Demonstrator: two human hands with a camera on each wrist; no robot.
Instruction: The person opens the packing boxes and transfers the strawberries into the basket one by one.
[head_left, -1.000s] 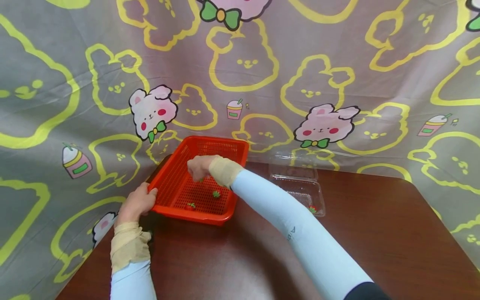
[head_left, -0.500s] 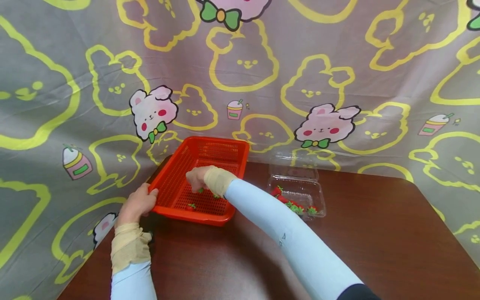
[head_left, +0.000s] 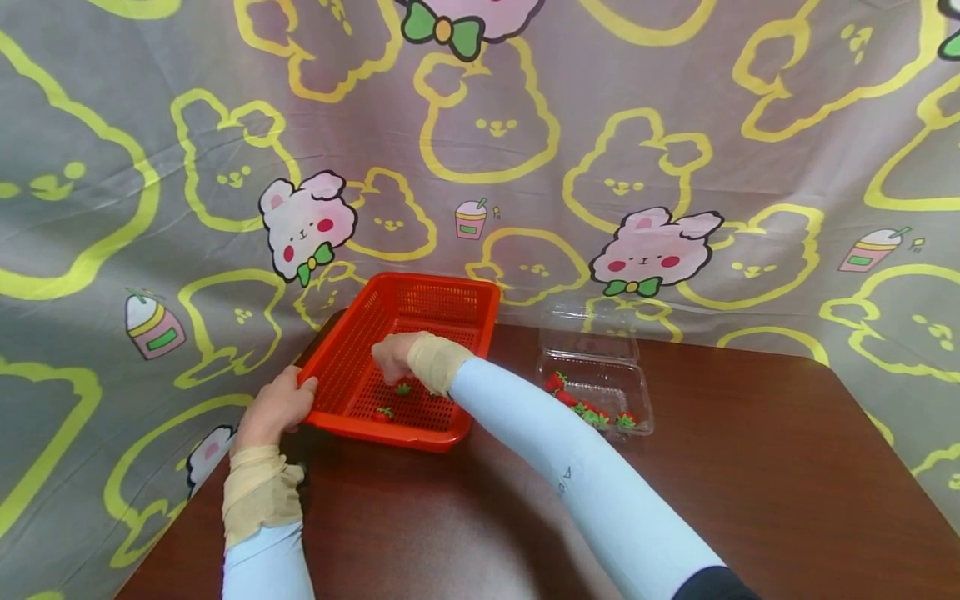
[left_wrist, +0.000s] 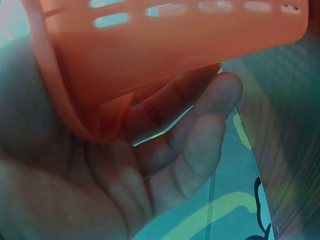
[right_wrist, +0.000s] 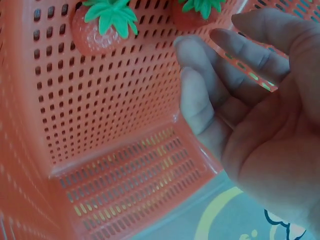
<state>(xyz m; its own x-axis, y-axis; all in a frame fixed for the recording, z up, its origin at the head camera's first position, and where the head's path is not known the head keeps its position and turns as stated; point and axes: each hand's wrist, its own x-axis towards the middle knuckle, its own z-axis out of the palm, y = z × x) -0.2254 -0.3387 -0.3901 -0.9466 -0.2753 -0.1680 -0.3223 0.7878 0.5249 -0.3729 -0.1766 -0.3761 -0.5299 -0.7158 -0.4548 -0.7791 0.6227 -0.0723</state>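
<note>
A red perforated plastic basket [head_left: 405,432] sits tilted at the back left of the table. My left hand [head_left: 273,407] grips its left rim; in the left wrist view, the fingers [left_wrist: 200,155] curl beneath the rim. Inside the basket, my right hand [head_left: 393,357] reaches down low. The right wrist view shows its fingers loosely bent and apart, with nothing seen between them. Close to those fingertips lies a strawberry [right_wrist: 192,19] with green leaves, and another strawberry [right_wrist: 102,32] is farther left. In the head view, one strawberry [head_left: 382,415] lies near the basket's front wall.
To the right stands a clear plastic clamshell box [head_left: 611,379], its lid [head_left: 588,333] raised against the patterned curtain [head_left: 525,200]. Several strawberries [head_left: 592,414] lie along its front and left side, partly behind the right sleeve [head_left: 555,446]. The brown table [head_left: 765,450] continues to the right.
My right hand has lowered within the basket, and the arm has shifted toward me, uncovering strawberries in the box. A strawberry beneath the hand has shifted slightly forward. The left hand keeps its grip.
</note>
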